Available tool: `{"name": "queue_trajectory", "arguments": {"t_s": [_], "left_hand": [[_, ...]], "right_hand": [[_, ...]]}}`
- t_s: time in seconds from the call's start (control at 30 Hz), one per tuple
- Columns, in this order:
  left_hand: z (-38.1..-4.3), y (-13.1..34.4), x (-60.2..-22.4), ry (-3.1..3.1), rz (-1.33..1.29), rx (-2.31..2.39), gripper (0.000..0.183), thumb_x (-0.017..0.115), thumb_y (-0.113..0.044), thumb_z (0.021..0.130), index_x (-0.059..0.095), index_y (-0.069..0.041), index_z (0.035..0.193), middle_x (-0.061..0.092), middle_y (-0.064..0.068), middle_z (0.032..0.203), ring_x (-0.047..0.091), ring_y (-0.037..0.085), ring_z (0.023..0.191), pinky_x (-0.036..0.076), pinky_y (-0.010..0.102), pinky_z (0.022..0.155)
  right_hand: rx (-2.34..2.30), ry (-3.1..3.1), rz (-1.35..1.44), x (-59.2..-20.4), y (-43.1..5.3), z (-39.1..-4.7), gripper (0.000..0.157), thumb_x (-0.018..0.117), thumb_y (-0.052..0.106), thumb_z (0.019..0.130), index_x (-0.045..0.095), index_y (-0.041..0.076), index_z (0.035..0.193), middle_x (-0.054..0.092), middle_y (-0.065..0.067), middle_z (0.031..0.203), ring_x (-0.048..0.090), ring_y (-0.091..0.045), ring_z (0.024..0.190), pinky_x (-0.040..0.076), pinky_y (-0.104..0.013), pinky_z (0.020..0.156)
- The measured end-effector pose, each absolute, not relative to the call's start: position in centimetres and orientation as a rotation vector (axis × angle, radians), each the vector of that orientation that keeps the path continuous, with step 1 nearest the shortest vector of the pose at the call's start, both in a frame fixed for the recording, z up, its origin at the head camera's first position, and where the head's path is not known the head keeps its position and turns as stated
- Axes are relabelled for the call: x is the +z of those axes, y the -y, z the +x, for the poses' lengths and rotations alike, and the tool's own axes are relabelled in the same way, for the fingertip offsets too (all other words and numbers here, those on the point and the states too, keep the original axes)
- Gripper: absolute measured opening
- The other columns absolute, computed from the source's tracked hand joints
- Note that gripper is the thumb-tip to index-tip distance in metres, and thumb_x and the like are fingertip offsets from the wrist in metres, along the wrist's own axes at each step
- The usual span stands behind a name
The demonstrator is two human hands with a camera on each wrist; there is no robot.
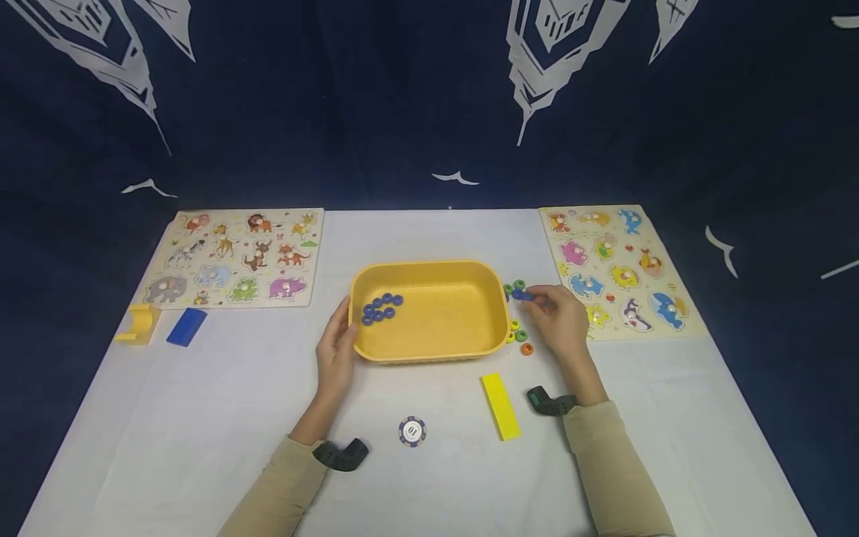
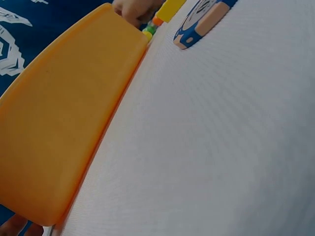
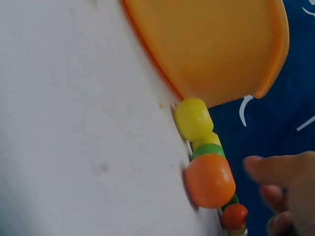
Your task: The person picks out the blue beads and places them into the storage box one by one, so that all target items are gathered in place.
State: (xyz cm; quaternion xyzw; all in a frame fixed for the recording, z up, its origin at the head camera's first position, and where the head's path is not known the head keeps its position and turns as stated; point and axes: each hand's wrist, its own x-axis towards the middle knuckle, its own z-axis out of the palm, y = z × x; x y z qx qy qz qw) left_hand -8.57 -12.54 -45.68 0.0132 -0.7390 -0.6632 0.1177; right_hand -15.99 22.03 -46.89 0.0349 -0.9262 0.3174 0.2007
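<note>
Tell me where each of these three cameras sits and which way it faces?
Head: worn on the head, looking forward and down at the table, yellow tray, puzzle boards; both sleeves, the left hand and right hand show.
Left wrist: low beside the tray's outer wall, looking across the table; the other hand's fingers show at the far end.
Right wrist: low at table level, facing the tray and beads; fingertips show.
Shared: all three see the tray.
</note>
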Motion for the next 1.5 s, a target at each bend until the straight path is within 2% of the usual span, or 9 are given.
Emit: {"name": "queue_trajectory", "arguments": {"t_s": [0.13, 0.27, 0.43, 0.67, 0.9, 1.17, 1.37, 1.5], "left_hand": [[-8.7, 12.5, -45.7, 2.182, 0.043, -1.930, 0.045, 0.040, -0.007, 0.092, 0.035, -0.011, 0.137, 0.042, 0.010, 0.135, 0.045, 0.025, 0.114, 0.041, 0.012, 0.089], [-8.7, 12.5, -45.6, 2.194, 0.049, -1.906, 0.045, 0.040, -0.008, 0.092, 0.035, -0.011, 0.136, 0.043, 0.012, 0.133, 0.046, 0.025, 0.113, 0.041, 0.013, 0.088], [-8.6, 12.6, -45.6, 2.181, 0.046, -1.912, 0.044, 0.040, -0.008, 0.092, 0.035, -0.010, 0.136, 0.042, 0.011, 0.134, 0.045, 0.025, 0.113, 0.041, 0.012, 0.088], [-8.7, 12.7, -45.9, 2.178, 0.039, -1.920, 0.044, 0.040, -0.008, 0.092, 0.035, -0.010, 0.136, 0.042, 0.012, 0.134, 0.045, 0.025, 0.113, 0.041, 0.013, 0.088], [-9.5, 13.2, -48.3, 2.146, 0.047, -1.934, 0.045, 0.043, -0.010, 0.092, 0.037, -0.020, 0.135, 0.044, 0.006, 0.133, 0.046, 0.021, 0.111, 0.042, 0.016, 0.089], [-9.5, 13.1, -48.5, 2.153, 0.029, -1.900, 0.043, 0.043, -0.016, 0.093, 0.038, -0.027, 0.134, 0.047, 0.003, 0.129, 0.048, 0.020, 0.109, 0.043, 0.017, 0.088], [-9.5, 13.2, -48.3, 2.170, 0.045, -1.881, 0.043, 0.043, -0.015, 0.093, 0.037, -0.025, 0.135, 0.045, 0.002, 0.132, 0.047, 0.021, 0.111, 0.042, 0.016, 0.089], [-9.2, 13.0, -47.7, 2.150, 0.045, -1.933, 0.044, 0.043, -0.011, 0.092, 0.037, -0.019, 0.135, 0.044, 0.006, 0.133, 0.046, 0.024, 0.112, 0.042, 0.015, 0.089]], "right_hand": [[1.127, 2.489, 0.154, -44.5, -21.1, -15.6, 0.021, 0.070, 0.018, 0.076, 0.066, 0.012, 0.096, 0.055, 0.001, 0.066, 0.036, -0.012, 0.053, 0.028, -0.025, 0.041], [1.279, 2.492, 0.288, -42.0, -19.2, -15.7, 0.020, 0.068, 0.017, 0.077, 0.064, 0.011, 0.096, 0.055, 0.000, 0.068, 0.036, -0.015, 0.051, 0.028, -0.023, 0.040], [1.284, 2.612, 0.500, -40.3, -15.9, -16.8, 0.018, 0.067, 0.017, 0.078, 0.062, 0.014, 0.095, 0.056, 0.001, 0.072, 0.040, -0.015, 0.060, 0.033, -0.021, 0.051], [1.180, 2.854, 0.694, -40.7, -10.8, -18.5, 0.015, 0.065, 0.021, 0.080, 0.060, 0.019, 0.095, 0.058, 0.005, 0.074, 0.044, -0.014, 0.061, 0.037, -0.026, 0.052], [1.022, 2.973, 0.854, -41.9, -7.1, -19.2, 0.017, 0.066, 0.016, 0.076, 0.061, 0.019, 0.092, 0.059, 0.006, 0.073, 0.052, -0.010, 0.063, 0.042, -0.024, 0.055], [0.923, 3.045, 0.901, -43.4, -5.2, -19.2, 0.016, 0.068, 0.018, 0.075, 0.062, 0.018, 0.090, 0.057, 0.008, 0.068, 0.051, -0.008, 0.061, 0.042, -0.023, 0.054], [0.836, 3.053, 0.941, -43.6, -4.7, -19.0, 0.016, 0.065, 0.018, 0.077, 0.063, 0.019, 0.092, 0.056, 0.008, 0.068, 0.052, -0.009, 0.062, 0.042, -0.023, 0.055], [0.882, 3.031, 0.900, -43.0, -5.4, -18.6, 0.018, 0.064, 0.017, 0.077, 0.063, 0.019, 0.095, 0.059, 0.010, 0.073, 0.053, -0.007, 0.066, 0.043, -0.023, 0.057]]}}
